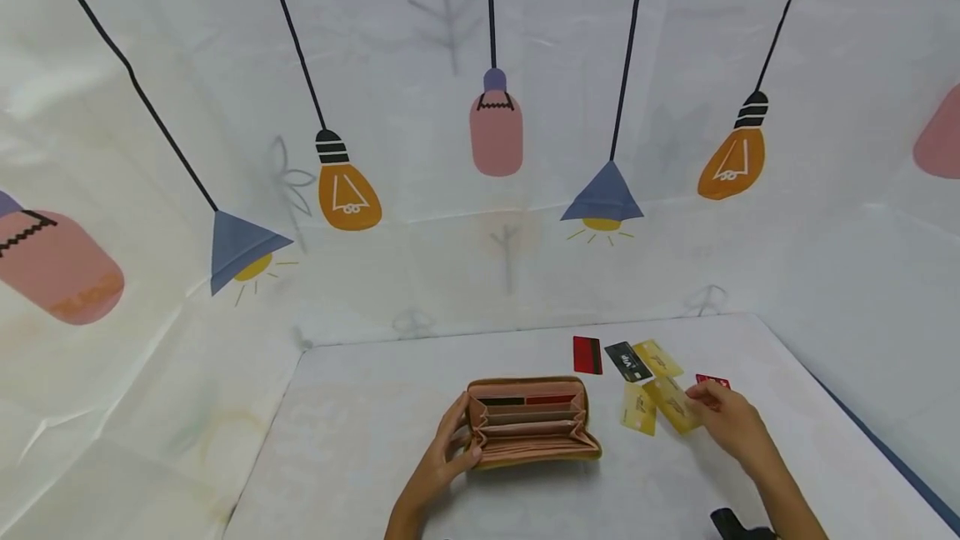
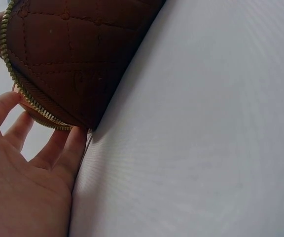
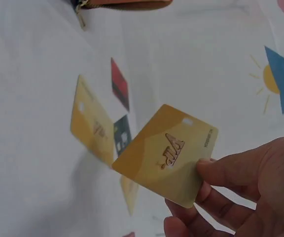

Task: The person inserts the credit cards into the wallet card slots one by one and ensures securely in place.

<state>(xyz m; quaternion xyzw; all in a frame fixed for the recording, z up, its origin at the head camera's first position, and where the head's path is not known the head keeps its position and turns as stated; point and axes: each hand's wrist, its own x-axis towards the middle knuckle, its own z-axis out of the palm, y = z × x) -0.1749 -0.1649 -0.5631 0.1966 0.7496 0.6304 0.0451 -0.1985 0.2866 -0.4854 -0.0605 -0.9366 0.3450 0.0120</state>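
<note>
A brown quilted zip wallet [image 1: 532, 442] stands open on the white table, its slots facing up with a dark card and a red card showing in one. My left hand [image 1: 448, 450] grips the wallet's left end; in the left wrist view its fingers lie along the gold zipper [image 2: 38, 107]. Between thumb and fingers, my right hand [image 1: 726, 421] pinches a gold VIP card [image 3: 169, 155] by one corner. Around that card lie two more gold cards [image 1: 638, 409] [image 1: 657, 357], a black VIP card [image 1: 628, 362], a red card with a dark stripe [image 1: 587, 355] and another red card [image 1: 712, 380].
A white sheet printed with hanging lamps [image 1: 602, 198] and bulbs rises behind and beside the table [image 1: 337, 423]. A black strap-like object [image 1: 738, 525] sits at the right wrist, near the front edge.
</note>
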